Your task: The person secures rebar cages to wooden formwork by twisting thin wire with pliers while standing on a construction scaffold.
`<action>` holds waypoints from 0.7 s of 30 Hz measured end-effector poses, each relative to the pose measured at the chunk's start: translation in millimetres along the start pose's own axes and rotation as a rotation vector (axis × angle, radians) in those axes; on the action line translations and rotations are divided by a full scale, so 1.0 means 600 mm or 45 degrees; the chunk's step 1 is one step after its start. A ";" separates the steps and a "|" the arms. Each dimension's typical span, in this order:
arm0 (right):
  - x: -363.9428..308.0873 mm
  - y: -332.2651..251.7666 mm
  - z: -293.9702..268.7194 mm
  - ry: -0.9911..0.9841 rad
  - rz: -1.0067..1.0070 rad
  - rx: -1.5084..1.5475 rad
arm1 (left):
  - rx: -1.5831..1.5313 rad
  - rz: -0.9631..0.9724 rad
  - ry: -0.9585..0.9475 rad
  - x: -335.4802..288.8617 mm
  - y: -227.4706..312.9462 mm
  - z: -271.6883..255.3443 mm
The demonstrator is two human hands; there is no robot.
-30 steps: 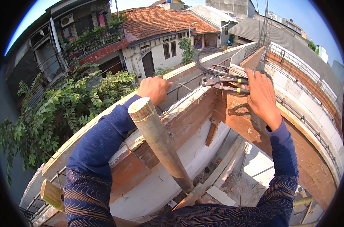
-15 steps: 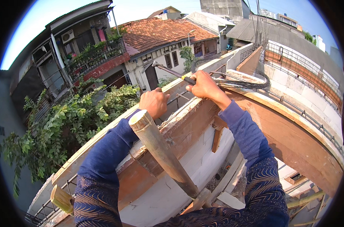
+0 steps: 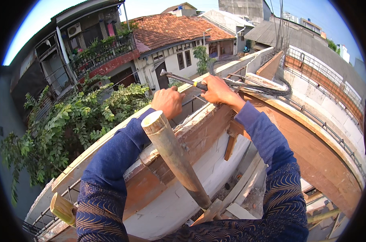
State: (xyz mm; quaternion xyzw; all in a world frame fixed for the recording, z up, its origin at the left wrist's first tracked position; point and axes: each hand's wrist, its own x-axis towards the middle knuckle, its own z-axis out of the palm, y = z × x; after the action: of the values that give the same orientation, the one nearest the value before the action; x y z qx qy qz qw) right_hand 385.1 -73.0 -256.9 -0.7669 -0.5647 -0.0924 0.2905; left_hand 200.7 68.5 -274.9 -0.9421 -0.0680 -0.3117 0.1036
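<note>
My right hand is wrapped round the dark grip of a hammer. Its metal shaft points left, and the small head lies above my left hand. That left hand is curled over the trench between two formwork boards, knuckles up; whatever its fingers hold is hidden. Below the hands runs the inner formwork board, its top edge crusted with mortar. Steel reinforcing bars show in the gap. Just behind my right hand lies a bundle of thin dark wire.
An upright bamboo pole stands between my forearms, and a second bamboo end juts out at lower left. A long brown board runs off to the right. Leafy branches reach up outside the wall. Scrap planks lie below.
My left hand has shifted slightly up and right, nearer the right hand. The hammer stays in my right hand, its head slightly lower. The view has shifted a little.
</note>
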 end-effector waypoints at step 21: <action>-0.053 0.007 -0.020 0.271 0.134 0.306 | -0.010 0.085 0.196 -0.013 -0.037 0.003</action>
State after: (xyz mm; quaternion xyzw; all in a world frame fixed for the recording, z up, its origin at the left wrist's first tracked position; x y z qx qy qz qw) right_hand 380.3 -106.0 -263.6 -0.7411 -0.4967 -0.0897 0.4428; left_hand 191.3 90.2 -277.2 -0.9175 -0.0272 -0.3797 0.1151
